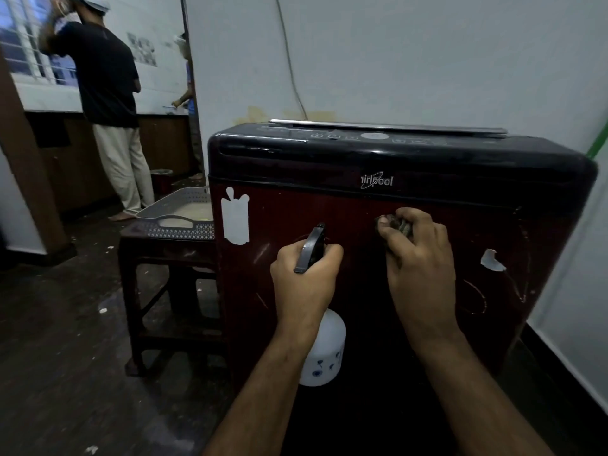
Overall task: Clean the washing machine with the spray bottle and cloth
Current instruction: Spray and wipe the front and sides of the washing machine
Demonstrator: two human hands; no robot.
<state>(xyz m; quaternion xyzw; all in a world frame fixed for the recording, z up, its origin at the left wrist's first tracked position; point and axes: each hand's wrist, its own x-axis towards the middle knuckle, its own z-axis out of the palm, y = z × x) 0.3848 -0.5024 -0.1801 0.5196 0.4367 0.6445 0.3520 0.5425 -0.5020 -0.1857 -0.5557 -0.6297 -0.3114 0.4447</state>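
Head view: your right hand (416,258) clutches the cloth (399,225) against the washing machine (427,199) front; your left hand (304,274) grips the spray bottle (324,350) (nozzle toward twelve o'clock), at nine o'clock of the cloth.

You face a plain white wall (427,60) with a thin cable (289,60) hanging down it. Dark speckled floor (65,357) lies below. At your left a dark stool (164,291) carries a grey tray (177,209); beyond, a person (105,93) stands by a barred window (29,51).

Dark floor (65,340): washing machine (378,225), stool (171,291) w/ grey tray (179,222); pale debris, maybe.
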